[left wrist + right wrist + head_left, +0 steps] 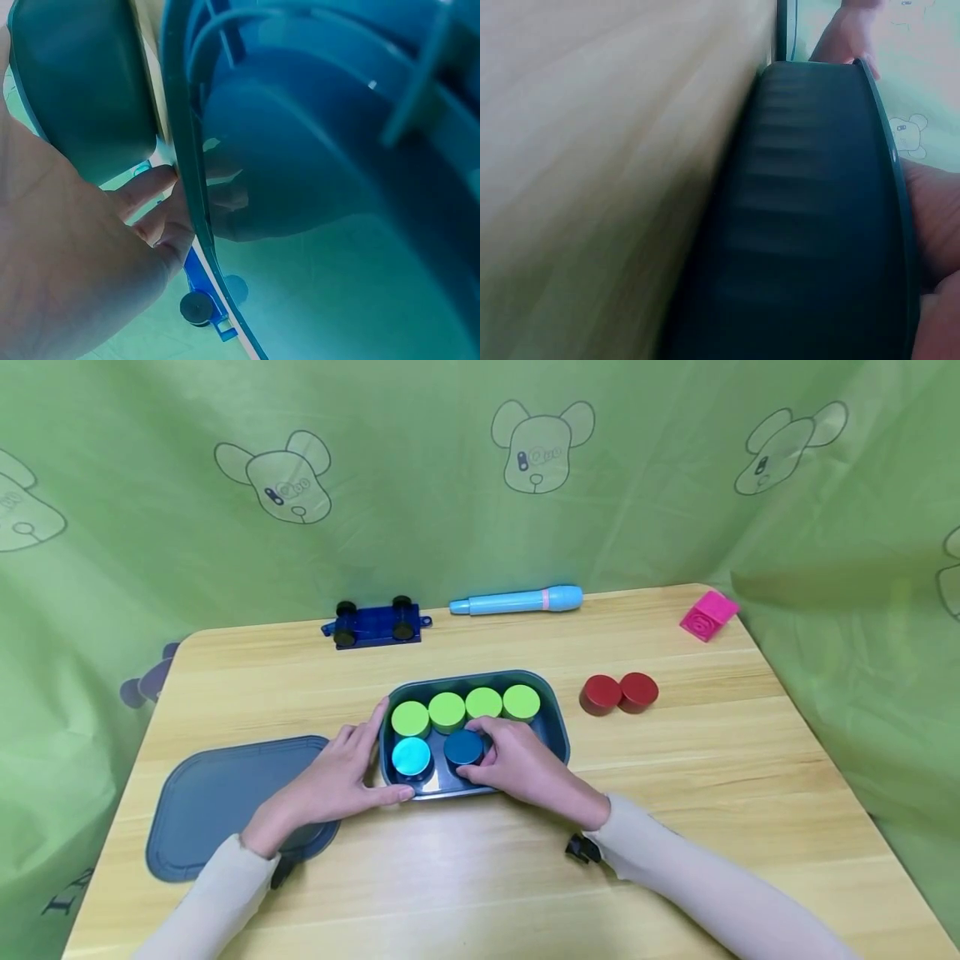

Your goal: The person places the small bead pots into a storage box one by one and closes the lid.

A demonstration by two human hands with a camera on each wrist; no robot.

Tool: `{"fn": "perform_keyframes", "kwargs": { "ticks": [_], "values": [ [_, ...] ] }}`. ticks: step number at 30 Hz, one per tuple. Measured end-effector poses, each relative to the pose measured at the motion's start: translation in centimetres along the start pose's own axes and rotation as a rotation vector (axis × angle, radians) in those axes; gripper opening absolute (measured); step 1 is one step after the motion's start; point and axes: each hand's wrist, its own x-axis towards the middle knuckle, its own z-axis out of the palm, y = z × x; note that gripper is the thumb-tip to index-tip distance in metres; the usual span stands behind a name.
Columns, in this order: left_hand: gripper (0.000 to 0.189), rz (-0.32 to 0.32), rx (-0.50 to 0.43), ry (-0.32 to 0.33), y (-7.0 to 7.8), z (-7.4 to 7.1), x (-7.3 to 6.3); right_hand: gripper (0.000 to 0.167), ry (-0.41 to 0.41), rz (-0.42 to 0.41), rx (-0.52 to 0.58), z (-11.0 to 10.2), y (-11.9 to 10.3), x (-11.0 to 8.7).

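Note:
A dark blue-grey tray [557,727] with rounded corners lies in the middle of the table. My left hand [337,777] spans its left end, gripping it with the thumb at the near corner and the fingers along the far side. Inside, my right hand [521,764] pinches a dark blue round block [463,747] between thumb and fingers. Left of that block sits a cyan-topped round block [411,757]. A row of several lime green round blocks [447,712] fills the tray's far side. The right wrist view shows mostly the tray's outer wall [802,195].
Partly under my left forearm lies a flat grey-blue lid [225,802]. Two dark red round blocks [600,695] stand right of the tray. Along the far edge are a blue wheeled base [375,625], a light blue toy microphone [517,601] and a pink block [708,615].

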Motion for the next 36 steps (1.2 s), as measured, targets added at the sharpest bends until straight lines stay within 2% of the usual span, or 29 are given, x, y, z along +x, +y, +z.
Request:
{"fn": "perform_keyframes", "kwargs": {
  "ticks": [6,23,36],
  "values": [
    [0.129,-0.003,-0.009,0.003,0.0,0.0,-0.1,0.062,-0.017,0.043,0.006,0.2,-0.4,0.3],
    [0.130,-0.001,-0.008,0.007,-0.1,0.0,-0.1,0.050,-0.025,0.016,0.118,0.4,-0.2,0.4],
    [0.131,0.002,-0.005,0.008,-0.1,0.0,-0.1,0.036,0.133,-0.068,0.153,-0.1,-0.2,-0.4]
  ]
}}
